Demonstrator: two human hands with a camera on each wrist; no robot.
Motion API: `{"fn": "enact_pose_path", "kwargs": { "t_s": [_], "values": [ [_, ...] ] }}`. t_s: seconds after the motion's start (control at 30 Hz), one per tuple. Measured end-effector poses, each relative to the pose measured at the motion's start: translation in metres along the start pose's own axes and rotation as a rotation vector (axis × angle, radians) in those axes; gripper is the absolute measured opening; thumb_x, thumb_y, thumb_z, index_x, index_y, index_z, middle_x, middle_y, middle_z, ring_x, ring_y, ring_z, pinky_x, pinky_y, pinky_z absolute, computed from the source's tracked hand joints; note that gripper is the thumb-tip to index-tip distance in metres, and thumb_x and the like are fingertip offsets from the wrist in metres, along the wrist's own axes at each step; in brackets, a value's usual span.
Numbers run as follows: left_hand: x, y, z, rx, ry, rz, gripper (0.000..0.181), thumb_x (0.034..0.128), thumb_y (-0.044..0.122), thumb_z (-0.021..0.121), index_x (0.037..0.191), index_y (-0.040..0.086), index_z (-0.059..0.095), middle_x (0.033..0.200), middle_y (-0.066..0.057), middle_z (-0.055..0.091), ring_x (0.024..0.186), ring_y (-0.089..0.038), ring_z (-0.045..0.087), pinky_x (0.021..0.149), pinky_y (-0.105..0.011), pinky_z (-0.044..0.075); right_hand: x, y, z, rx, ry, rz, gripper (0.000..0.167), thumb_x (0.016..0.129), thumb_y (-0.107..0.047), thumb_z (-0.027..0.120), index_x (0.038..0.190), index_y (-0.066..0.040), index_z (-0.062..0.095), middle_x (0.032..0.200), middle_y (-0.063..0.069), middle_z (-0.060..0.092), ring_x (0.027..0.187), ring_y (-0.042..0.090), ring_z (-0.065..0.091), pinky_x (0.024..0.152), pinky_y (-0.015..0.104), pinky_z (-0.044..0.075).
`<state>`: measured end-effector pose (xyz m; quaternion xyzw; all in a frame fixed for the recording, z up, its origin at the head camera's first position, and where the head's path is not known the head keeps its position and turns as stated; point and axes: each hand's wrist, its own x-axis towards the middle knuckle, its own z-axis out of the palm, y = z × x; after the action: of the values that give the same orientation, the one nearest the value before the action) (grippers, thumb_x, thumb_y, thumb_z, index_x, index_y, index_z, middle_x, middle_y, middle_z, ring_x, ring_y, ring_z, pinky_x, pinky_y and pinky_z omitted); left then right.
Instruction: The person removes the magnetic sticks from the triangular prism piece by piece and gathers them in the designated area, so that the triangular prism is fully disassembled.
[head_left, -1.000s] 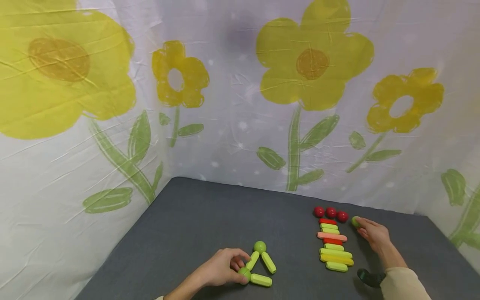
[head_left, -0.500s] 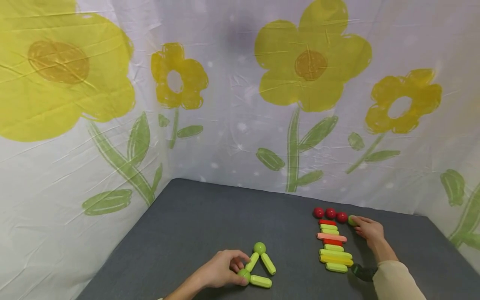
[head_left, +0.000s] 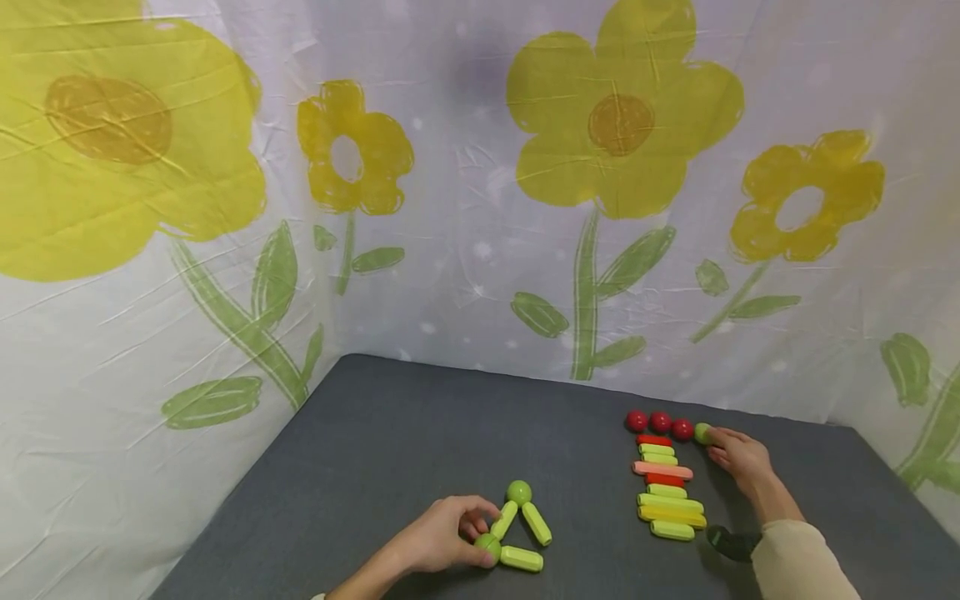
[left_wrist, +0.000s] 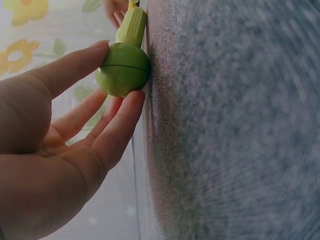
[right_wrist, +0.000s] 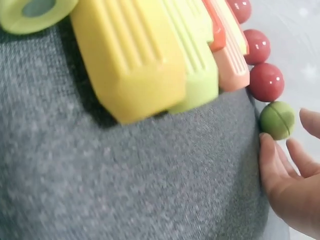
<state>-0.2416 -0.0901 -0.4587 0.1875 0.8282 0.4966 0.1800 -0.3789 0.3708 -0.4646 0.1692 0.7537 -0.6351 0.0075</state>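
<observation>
My left hand [head_left: 444,537] pinches a green ball [head_left: 488,547] at the lower left corner of a triangle of light green rods. In the left wrist view, fingertips hold that green ball [left_wrist: 123,70] from two sides, against the end of a grooved rod [left_wrist: 132,27]. Another green ball [head_left: 519,492] forms the triangle's top corner, where two rods meet. At the right, my right hand [head_left: 742,463] is at a third green ball [right_wrist: 277,120], which ends a row of red balls [right_wrist: 266,82]. One fingertip touches or nearly touches this ball; the thumb stands apart from it.
Below the red balls lies a column of several rods in red, light green, salmon and yellow [head_left: 672,517]. The dark grey table [head_left: 390,442] ends at a flower-printed cloth [head_left: 465,208] behind and at the sides. A dark strap-like piece [head_left: 731,544] hangs by the right sleeve.
My right hand has brought the green ball leftward to the end of the red row, and the fingers have loosened from it. The left hand stays in place on its ball.
</observation>
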Motion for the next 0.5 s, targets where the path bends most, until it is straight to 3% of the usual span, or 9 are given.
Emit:
{"fn": "enact_pose_path", "kwargs": {
  "t_s": [0.07, 0.13, 0.27, 0.5],
  "values": [
    [0.0001, 0.0005, 0.0001, -0.002, 0.003, 0.001, 0.043, 0.0746, 0.007, 0.082, 0.113, 0.011, 0.065, 0.087, 0.002, 0.058, 0.079, -0.012, 0.059, 0.069, -0.029, 0.049, 0.0011, -0.0005, -0.0017, 0.035, -0.019, 0.003, 0.071, 0.097, -0.026, 0.055, 0.144, 0.014, 0.020, 0.108, 0.011, 0.053, 0.070, -0.002, 0.057, 0.073, 0.019, 0.051],
    [0.0002, 0.0008, 0.0004, -0.011, 0.007, 0.002, 0.044, 0.0743, 0.006, 0.082, 0.115, 0.010, 0.064, 0.088, 0.002, 0.058, 0.080, -0.013, 0.059, 0.069, -0.029, 0.048, 0.0017, -0.0007, -0.0030, 0.050, -0.039, 0.006, 0.071, 0.098, -0.025, 0.054, 0.145, 0.014, 0.017, 0.115, 0.019, 0.052, 0.071, -0.002, 0.057, 0.074, 0.020, 0.052],
    [-0.0001, 0.0018, 0.0011, -0.029, 0.009, 0.003, 0.047, 0.0740, 0.005, 0.082, 0.116, 0.010, 0.063, 0.089, 0.001, 0.057, 0.081, -0.014, 0.058, 0.070, -0.029, 0.048, 0.0020, -0.0005, -0.0032, 0.036, -0.042, 0.013, 0.072, 0.099, -0.027, 0.051, 0.146, 0.013, 0.014, 0.138, 0.034, 0.030, 0.070, -0.003, 0.056, 0.074, 0.020, 0.052],
    [0.0004, 0.0029, 0.0011, -0.039, 0.004, -0.006, 0.047, 0.0738, 0.004, 0.082, 0.117, 0.009, 0.063, 0.090, 0.000, 0.057, 0.082, -0.015, 0.058, 0.070, -0.031, 0.048, -0.0001, 0.0014, -0.0038, 0.014, -0.057, 0.001, 0.074, 0.099, -0.030, 0.049, 0.147, 0.011, 0.011, 0.146, 0.035, 0.018, 0.070, -0.007, 0.053, 0.073, 0.017, 0.050]
  ]
}}
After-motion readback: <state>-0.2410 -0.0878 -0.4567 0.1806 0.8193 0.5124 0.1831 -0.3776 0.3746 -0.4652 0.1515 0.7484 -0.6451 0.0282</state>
